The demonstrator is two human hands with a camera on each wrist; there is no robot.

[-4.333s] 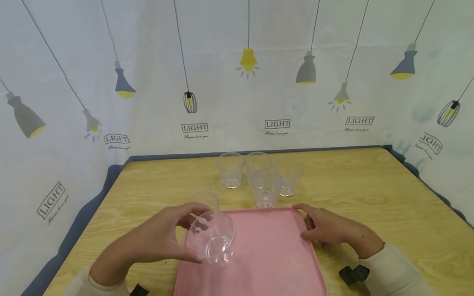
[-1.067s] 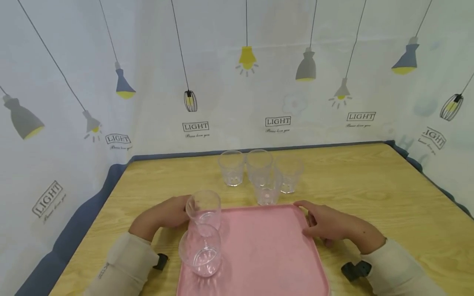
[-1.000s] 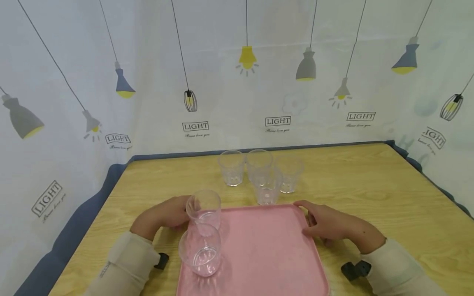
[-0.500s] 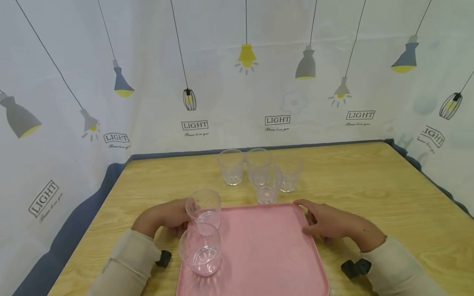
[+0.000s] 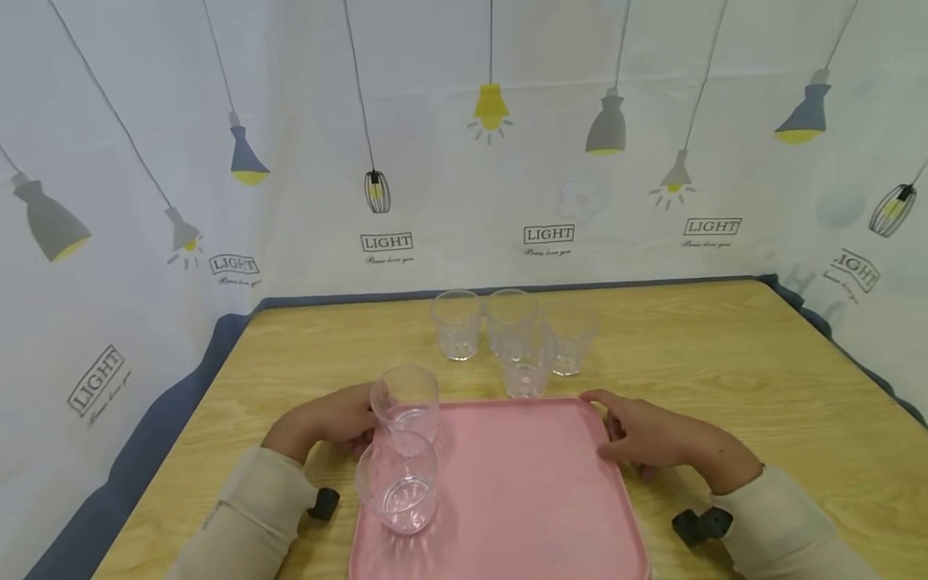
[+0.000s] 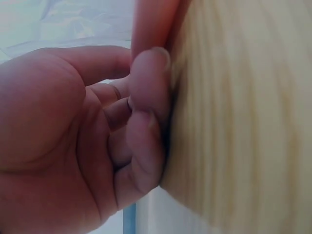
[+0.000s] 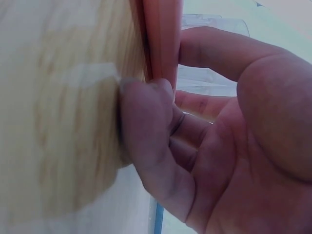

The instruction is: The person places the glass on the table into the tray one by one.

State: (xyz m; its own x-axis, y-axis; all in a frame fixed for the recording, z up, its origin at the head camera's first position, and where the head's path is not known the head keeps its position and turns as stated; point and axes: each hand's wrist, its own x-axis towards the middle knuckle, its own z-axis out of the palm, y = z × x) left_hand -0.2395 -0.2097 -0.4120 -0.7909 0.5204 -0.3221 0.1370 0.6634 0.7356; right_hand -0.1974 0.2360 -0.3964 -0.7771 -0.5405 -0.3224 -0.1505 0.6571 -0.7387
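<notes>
A pink tray [image 5: 536,483] lies on the table with two clear cups upright along its left side: a nearer cup [image 5: 406,499] and a farther cup [image 5: 416,415] close behind it. My left hand [image 5: 337,415] grips the tray's far left edge, partly behind the farther cup. In the left wrist view its thumb meets the pink rim [image 6: 153,24] and its fingers curl low by the tabletop. At the far right corner, my right hand [image 5: 645,431] grips the tray; the right wrist view shows thumb and curled fingers on either side of the rim [image 7: 163,44].
Several more clear cups stand in a cluster beyond the tray, including a left cup [image 5: 457,334], a front cup [image 5: 527,374] touching the tray's far edge in view, and a right cup [image 5: 569,346]. A lamp-print curtain [image 5: 449,185] borders the wooden table [image 5: 725,362].
About four seconds ago my left hand held the nearer cup over the tray. That cup now stands on the tray, and the hand has moved to the tray's left edge. My right hand stays put.
</notes>
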